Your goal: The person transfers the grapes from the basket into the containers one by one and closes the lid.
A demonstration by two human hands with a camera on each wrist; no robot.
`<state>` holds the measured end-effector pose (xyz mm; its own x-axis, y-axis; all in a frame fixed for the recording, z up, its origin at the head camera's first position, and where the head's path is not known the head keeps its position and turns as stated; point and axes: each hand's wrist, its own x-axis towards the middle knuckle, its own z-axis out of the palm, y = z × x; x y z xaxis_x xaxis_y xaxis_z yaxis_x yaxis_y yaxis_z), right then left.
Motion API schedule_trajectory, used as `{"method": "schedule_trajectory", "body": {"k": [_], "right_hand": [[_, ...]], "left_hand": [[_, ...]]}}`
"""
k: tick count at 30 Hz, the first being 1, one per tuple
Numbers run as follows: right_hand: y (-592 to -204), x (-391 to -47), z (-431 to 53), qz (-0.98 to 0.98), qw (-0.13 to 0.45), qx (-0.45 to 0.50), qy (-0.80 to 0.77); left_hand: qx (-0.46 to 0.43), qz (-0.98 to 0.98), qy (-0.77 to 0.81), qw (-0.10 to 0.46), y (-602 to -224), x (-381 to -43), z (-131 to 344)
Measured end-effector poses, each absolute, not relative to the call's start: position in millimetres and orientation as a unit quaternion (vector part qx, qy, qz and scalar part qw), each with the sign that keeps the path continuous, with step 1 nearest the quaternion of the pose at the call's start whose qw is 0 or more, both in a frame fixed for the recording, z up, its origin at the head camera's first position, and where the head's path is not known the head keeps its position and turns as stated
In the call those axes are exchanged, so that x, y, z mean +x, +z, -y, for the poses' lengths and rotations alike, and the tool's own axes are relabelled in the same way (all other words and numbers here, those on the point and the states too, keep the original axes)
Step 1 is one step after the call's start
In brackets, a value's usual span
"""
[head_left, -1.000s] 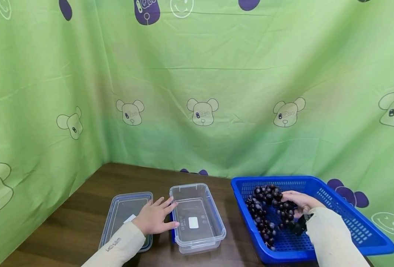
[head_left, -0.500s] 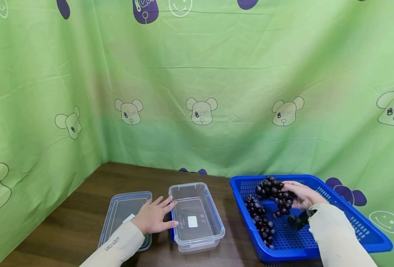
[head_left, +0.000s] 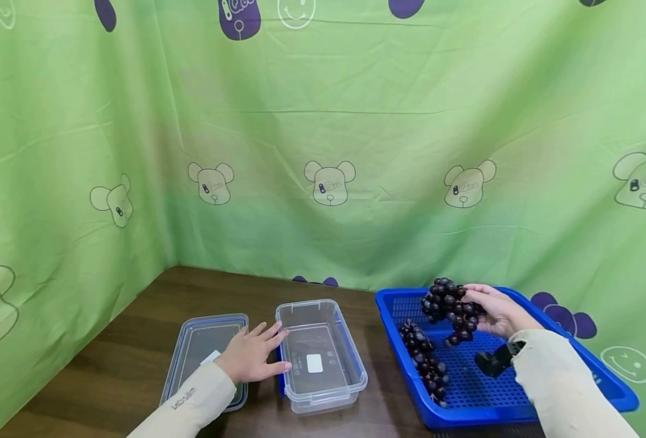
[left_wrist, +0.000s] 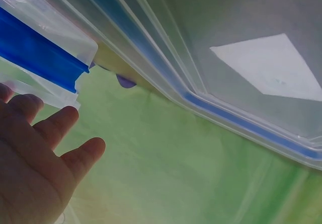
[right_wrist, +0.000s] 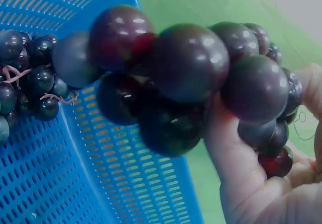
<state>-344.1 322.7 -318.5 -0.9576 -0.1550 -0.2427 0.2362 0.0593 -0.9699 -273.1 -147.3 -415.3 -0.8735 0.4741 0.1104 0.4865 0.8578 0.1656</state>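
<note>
Higher than a second ago, the raised bunch (head_left: 448, 306) is pinched in my right grip (head_left: 499, 310) over the basket (head_left: 476, 418); the second bunch (head_left: 426, 363) remains inside. My left grip (head_left: 250, 358) spreads by the unlidded box (head_left: 325, 398).

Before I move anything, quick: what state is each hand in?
Left hand: open, fingers spread, by the clear container.
Right hand: closed, holding a bunch of dark grapes.

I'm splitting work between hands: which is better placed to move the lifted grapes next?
Likely the right hand: it holds the lifted grapes above the blue basket. The left hand, spread beside the clear container, holds none.
</note>
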Motion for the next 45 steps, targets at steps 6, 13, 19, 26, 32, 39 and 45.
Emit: {"method": "schedule_trajectory", "body": {"k": [6, 13, 19, 26, 32, 39, 45], "right_hand": [[-315, -341, -313, -0.720, 0.133, 0.004, -0.681], [-314, -336, -292, -0.722, 0.129, -0.025, -0.680], [-309, -331, -273, -0.724, 0.123, -0.043, -0.678], [-306, -319, -250, -0.715, 0.107, -0.047, -0.689], [-304, -312, -228, -0.708, 0.101, -0.034, -0.698], [-305, -311, -209, -0.706, 0.095, -0.015, -0.702], [-309, -312, -193, -0.684, 0.093, -0.016, -0.723]], "left_hand": [[-0.248, 0.964, -0.096, 0.031, -417, -272, 148], [-0.242, 0.965, -0.096, 0.033, -417, -271, 148], [-0.241, 0.965, -0.094, 0.031, -417, -273, 147], [-0.250, 0.963, -0.096, 0.032, -420, -274, 147], [-0.249, 0.962, -0.102, 0.042, -425, -274, 149], [-0.251, 0.962, -0.096, 0.047, -423, -275, 148], [-0.250, 0.963, -0.090, 0.043, -421, -275, 147]]}}
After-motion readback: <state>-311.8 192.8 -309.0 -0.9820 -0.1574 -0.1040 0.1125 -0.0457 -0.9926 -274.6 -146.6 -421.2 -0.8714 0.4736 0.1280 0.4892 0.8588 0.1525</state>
